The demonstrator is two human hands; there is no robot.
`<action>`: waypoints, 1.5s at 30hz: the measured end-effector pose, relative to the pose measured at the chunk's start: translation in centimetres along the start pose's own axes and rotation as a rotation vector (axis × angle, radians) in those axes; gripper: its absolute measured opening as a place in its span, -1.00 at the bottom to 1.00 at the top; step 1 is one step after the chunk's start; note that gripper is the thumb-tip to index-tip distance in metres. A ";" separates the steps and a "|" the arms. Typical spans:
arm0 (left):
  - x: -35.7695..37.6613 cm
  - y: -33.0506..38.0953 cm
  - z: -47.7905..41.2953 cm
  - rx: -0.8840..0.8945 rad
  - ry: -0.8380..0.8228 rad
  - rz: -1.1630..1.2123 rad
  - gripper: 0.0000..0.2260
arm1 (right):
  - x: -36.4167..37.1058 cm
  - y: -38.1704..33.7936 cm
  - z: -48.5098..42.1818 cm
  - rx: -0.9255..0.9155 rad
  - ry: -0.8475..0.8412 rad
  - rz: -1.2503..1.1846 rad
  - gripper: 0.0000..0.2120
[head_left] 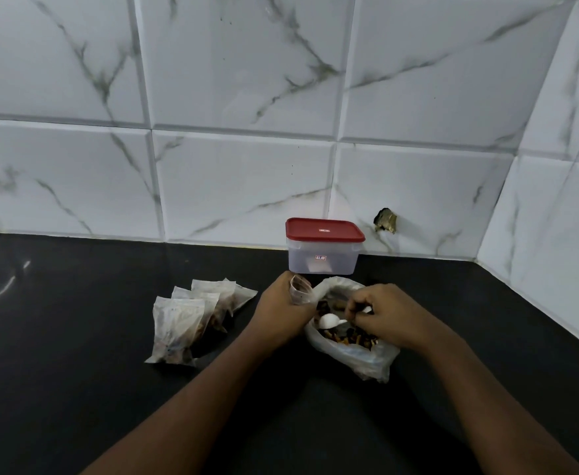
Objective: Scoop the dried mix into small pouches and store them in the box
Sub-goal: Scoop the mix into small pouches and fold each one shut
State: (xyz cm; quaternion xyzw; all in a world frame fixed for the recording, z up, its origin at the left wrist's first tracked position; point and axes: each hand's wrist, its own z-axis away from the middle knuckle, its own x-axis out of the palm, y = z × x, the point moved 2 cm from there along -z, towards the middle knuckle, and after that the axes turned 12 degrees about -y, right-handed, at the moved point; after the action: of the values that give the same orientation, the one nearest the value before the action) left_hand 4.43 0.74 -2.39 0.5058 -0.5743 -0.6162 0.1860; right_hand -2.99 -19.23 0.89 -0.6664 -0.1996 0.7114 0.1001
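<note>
The black countertop [75,337] carries everything, and the work is gathered at the two hands. Just beyond the hands, against the tiled wall, the translucent storage box [324,258] is seen with its red lid [324,229] pressed on. It is judged rigid and light, best taken by its side walls, with the lid to be lifted at a corner. What lies inside is only dimly made out. Beneath the right hand [387,313] the clear plastic bag [356,358] of dried mix [346,337] is slumped open. It is judged thin, limp and apt to slide, so its rim would need steadying. Well to the outer side of the left hand [283,310], a pile of filled pouches [178,323] is laid overlapping. Their count cannot be settled, four or five being likely. They are judged soft and light, best picked up by the upper edge. The left hand is closed round a small pouch [300,291], held with its mouth upward just beside the bag. Its fill is hidden by the fingers, and its mouth is judged liable to collapse. A white plastic spoon [327,320] is pinched by its handle in the right hand, with the bowl over the mix. It is judged stiff and very light. The handle end is covered, and whether the bowl is loaded cannot be told.
</note>
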 end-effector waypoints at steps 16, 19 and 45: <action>0.0 0.2 0.0 -0.008 0.017 0.004 -0.77 | -0.6 1.0 0.0 0.054 0.169 0.078 -0.85; 0.2 0.2 0.1 -0.005 0.013 0.015 -0.79 | -0.5 0.9 0.0 0.037 0.208 0.058 -0.82; 0.1 0.5 0.2 0.003 -0.003 0.017 -0.80 | -0.4 0.2 0.1 0.053 0.117 -0.117 -0.75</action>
State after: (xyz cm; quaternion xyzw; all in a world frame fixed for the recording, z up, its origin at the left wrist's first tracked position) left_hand 4.01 0.61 -2.07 0.5004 -0.5797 -0.6144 0.1898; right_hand -2.98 -19.63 1.18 -0.6913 -0.2131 0.6691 0.1704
